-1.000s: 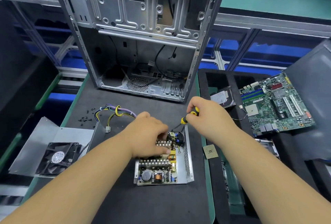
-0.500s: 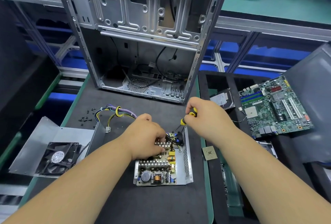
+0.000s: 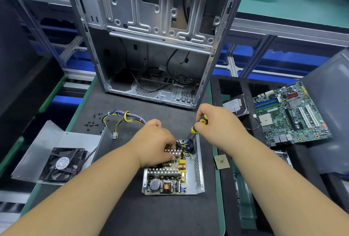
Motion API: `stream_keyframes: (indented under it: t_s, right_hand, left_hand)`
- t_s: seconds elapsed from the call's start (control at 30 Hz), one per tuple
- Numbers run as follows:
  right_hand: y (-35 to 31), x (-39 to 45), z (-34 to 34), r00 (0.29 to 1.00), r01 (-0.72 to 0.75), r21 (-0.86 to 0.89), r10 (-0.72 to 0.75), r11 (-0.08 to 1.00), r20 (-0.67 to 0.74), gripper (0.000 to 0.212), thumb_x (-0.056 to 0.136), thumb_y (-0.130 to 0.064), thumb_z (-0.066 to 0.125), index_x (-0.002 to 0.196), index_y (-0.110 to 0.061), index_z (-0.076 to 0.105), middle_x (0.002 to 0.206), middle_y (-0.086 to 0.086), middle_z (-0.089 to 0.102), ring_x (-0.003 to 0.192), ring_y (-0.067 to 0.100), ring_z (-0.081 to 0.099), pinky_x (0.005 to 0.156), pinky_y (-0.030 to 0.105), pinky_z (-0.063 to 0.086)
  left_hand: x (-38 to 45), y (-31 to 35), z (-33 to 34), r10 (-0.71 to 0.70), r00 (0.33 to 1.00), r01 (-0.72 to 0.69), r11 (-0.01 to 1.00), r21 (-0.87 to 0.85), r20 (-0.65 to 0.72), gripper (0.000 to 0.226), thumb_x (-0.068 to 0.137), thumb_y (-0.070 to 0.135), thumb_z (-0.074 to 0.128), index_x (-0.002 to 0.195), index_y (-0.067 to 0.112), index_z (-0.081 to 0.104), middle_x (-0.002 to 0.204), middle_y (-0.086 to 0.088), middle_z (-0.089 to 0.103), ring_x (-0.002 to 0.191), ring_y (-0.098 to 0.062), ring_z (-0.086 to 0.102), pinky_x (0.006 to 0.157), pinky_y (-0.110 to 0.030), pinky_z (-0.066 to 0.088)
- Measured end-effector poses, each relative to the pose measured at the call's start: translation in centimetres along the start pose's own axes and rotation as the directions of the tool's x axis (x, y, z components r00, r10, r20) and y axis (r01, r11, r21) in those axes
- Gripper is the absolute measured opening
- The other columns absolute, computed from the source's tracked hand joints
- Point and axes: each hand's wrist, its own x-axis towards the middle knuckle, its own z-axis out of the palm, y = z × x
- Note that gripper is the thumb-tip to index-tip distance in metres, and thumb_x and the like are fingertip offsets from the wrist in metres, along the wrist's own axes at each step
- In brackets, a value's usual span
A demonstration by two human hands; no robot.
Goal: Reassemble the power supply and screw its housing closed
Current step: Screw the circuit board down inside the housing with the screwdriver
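Black square cooling fan (image 3: 63,164) lay on a grey metal cover plate (image 3: 45,141), left hand (image 3: 154,141) pressed curled fingers onto the open silver power supply's circuit board (image 3: 166,177) at mat centre, right hand (image 3: 217,122) gripped a yellow-and-black screwdriver (image 3: 198,125), green motherboard (image 3: 290,113) sat far right.

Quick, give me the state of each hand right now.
Left hand: fingers curled down onto the power supply board, steadying it.
Right hand: gripping the yellow-and-black screwdriver, tip down at the board's far corner.

bare metal case (image 3: 151,18), matt dark mat (image 3: 160,217)
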Motion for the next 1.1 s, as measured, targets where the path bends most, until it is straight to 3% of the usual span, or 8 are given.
stream_keyframes:
  t_s: [0.7, 0.93, 1.03, 1.1]
  right_hand:
    - [-0.6, 0.4, 0.0, 0.996, 0.06, -0.084, -0.054, 0.995, 0.069, 0.006, 0.087, -0.027, 0.056, 0.092, -0.028, 0.053, 0.077, -0.007, 0.056, 0.07, 0.01, 0.051, 0.054, 0.029, 0.038]
    - [-1.8, 1.4, -1.1, 0.971, 0.157, -0.281, -0.096, 0.947, 0.219, 0.015, 0.093, -0.029, 0.059, 0.101, -0.018, 0.052, 0.083, -0.002, 0.055, 0.078, 0.02, 0.053, 0.053, 0.029, 0.033]
    - [-2.6, 2.1, -1.2, 0.975, 0.164, -0.414, -0.085, 0.895, 0.204, 0.026, 0.093, -0.041, 0.06, 0.095, -0.016, 0.054, 0.08, 0.001, 0.055, 0.077, 0.023, 0.054, 0.058, 0.032, 0.038]
    - [-2.9, 2.4, -0.7, 0.983, 0.157, -0.522, -0.083, 0.838, 0.163, 0.033, 0.097, -0.047, 0.05, 0.088, -0.015, 0.053, 0.071, 0.0, 0.046, 0.075, 0.025, 0.052, 0.057, 0.031, 0.037]
  left_hand:
    - [0.0, 0.0, 0.1, 0.006, 1.0, -0.007, 1.0, -0.013, -0.014, 0.026, 0.076, 0.06, 0.067, 0.08, 0.034, 0.064, 0.078, 0.015, 0.064, 0.079, -0.014, 0.04, 0.089, -0.026, 0.029]
    - [0.1, 0.1, 0.0, 0.011, 1.0, -0.011, 1.0, -0.001, -0.015, 0.029, 0.076, 0.06, 0.067, 0.083, 0.032, 0.066, 0.081, 0.014, 0.066, 0.078, -0.012, 0.042, 0.083, -0.022, 0.02]
    - [0.1, 0.2, -0.1, 0.017, 1.0, -0.016, 1.0, 0.011, -0.017, 0.03, 0.076, 0.059, 0.067, 0.086, 0.031, 0.067, 0.085, 0.014, 0.068, 0.077, -0.011, 0.046, 0.083, -0.02, 0.016]
    - [0.1, 0.2, -0.2, 0.017, 1.0, -0.017, 1.0, 0.014, -0.015, 0.03, 0.076, 0.059, 0.067, 0.086, 0.031, 0.067, 0.086, 0.014, 0.068, 0.077, -0.011, 0.048, 0.083, -0.02, 0.015]
